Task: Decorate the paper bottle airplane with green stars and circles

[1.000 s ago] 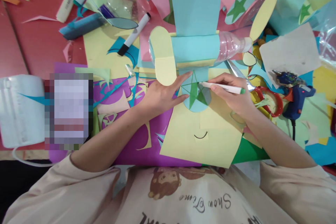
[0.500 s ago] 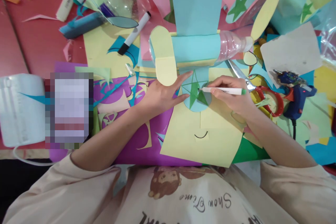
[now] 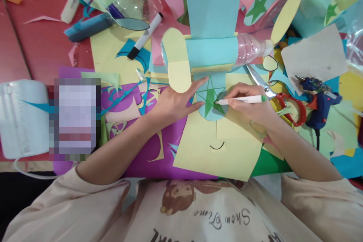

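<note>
My right hand (image 3: 249, 102) grips a white marker (image 3: 244, 100) with a green end. Its tip meets a green star (image 3: 210, 100) drawn on the rounded end of a light blue paper strip (image 3: 202, 112). The star's lower part is filled green, while its upper points are only outlined. With thumb and fingers spread, my left hand (image 3: 177, 102) rests at the strip's left edge. Above lies a clear plastic bottle (image 3: 249, 48) wrapped in light blue paper, with a pale yellow rounded strip (image 3: 179, 75) at its left end. A pale yellow sheet (image 3: 198, 155) lies underneath.
Red-handled scissors (image 3: 296, 109) and a blue glue gun (image 3: 323, 107) lie to the right. A black-and-white marker (image 3: 146, 36) lies upper left. On the left are a blurred phone-like object (image 3: 77, 117) and a white zippered pouch (image 3: 25, 121). Paper scraps cover much of the table.
The marker tip has shifted slightly down on the star, and the green fill near its middle has grown a little. My left hand stays in place.
</note>
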The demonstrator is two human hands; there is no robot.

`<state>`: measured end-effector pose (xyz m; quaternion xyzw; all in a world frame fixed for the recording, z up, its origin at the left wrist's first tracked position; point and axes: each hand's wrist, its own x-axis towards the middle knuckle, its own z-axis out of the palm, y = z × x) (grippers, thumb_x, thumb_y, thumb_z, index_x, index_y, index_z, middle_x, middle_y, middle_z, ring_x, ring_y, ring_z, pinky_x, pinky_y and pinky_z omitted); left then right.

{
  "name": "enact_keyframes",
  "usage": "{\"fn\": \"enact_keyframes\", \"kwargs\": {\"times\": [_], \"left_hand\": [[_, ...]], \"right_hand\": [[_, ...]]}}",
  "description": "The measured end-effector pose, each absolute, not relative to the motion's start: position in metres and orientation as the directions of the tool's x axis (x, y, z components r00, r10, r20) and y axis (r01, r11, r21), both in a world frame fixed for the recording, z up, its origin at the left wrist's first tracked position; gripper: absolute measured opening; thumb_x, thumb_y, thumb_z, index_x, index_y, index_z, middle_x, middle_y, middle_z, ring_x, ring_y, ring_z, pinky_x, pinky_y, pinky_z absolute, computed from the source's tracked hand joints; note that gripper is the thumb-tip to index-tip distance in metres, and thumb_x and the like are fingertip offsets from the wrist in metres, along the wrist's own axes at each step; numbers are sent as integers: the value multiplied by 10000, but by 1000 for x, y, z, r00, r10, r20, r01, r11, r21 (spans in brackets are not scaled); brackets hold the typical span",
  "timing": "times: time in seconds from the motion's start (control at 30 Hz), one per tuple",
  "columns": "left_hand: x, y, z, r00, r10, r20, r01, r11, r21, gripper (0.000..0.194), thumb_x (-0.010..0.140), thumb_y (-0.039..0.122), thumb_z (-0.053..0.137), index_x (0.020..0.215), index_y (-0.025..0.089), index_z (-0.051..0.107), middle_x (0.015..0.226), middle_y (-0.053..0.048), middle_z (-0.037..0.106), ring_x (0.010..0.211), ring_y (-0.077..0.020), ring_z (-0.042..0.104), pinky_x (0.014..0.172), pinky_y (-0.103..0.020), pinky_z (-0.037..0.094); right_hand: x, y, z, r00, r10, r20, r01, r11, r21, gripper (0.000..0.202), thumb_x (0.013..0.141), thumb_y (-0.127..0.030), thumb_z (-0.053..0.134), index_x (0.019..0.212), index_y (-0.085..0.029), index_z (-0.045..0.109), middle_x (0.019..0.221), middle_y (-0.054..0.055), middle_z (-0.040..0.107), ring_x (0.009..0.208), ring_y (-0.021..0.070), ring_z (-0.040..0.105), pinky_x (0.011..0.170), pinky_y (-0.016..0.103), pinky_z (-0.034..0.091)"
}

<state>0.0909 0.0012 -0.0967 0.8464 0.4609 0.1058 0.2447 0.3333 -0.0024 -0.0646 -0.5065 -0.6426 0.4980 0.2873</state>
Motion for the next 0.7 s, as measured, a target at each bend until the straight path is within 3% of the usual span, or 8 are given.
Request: {"fn": "enact_keyframes", "kwargs": {"times": [0.17, 0.5, 0.7], "left_hand": [[90, 1, -97, 544, 837, -52, 731, -442, 520, 590, 921, 375, 508, 1465, 206, 359, 884, -30, 581, 805, -170, 542, 763, -283, 466], [91, 2, -96, 546, 836, -51, 735, -449, 508, 581, 921, 378, 505, 1457, 198, 373, 926, -46, 592, 811, -173, 539, 767, -294, 462], [91, 1, -95, 539, 840, -58, 738, -439, 513, 589, 914, 380, 519, 1460, 214, 372, 943, -50, 607, 821, -178, 548, 765, -292, 465]], "right_hand": [[333, -2, -64, -271, 949, -161, 322, -68, -944, 96, 724, -146, 613, 644, -191, 645, 670, -6, 666, 618, 117, 561, 573, 262, 404], [333, -4, -67, -340, 930, -140, 351, -13, -936, 70, 751, -184, 656, 683, -188, 671, 699, 3, 644, 673, 127, 561, 609, 267, 409], [334, -5, -68, -192, 975, -108, 353, -34, -935, 73, 801, -241, 652, 751, -200, 683, 668, -7, 638, 585, 109, 504, 528, 260, 373]]}}
